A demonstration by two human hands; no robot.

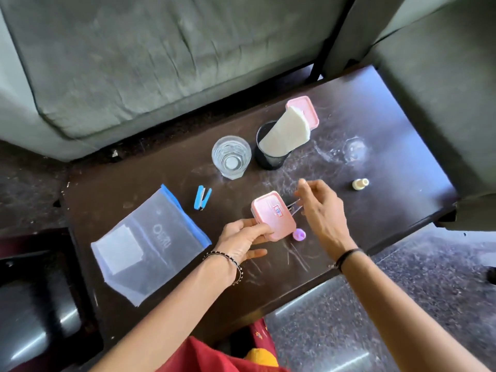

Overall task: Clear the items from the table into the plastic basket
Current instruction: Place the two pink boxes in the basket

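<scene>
My left hand [243, 238] grips a small pink plastic box [273, 214] by its near end, tilted just above the dark table [375, 146]. My right hand [319, 208] pinches a thin clear object [294, 206] beside the box's far edge. A purple cap [299, 234] lies on the table right by the box. A blue stapler [201, 197], a clear glass [231, 156], a black cup [268, 154] holding white paper [285, 132], a pink lid [306, 110], a small white bottle [360, 183] and a zip pouch [150, 245] lie around. No basket is in view.
A grey sofa [134, 63] runs behind the table and a grey armchair [440, 98] stands at the right. Polished stone floor [402, 304] lies in front. A dark side table [32, 304] sits at the lower left.
</scene>
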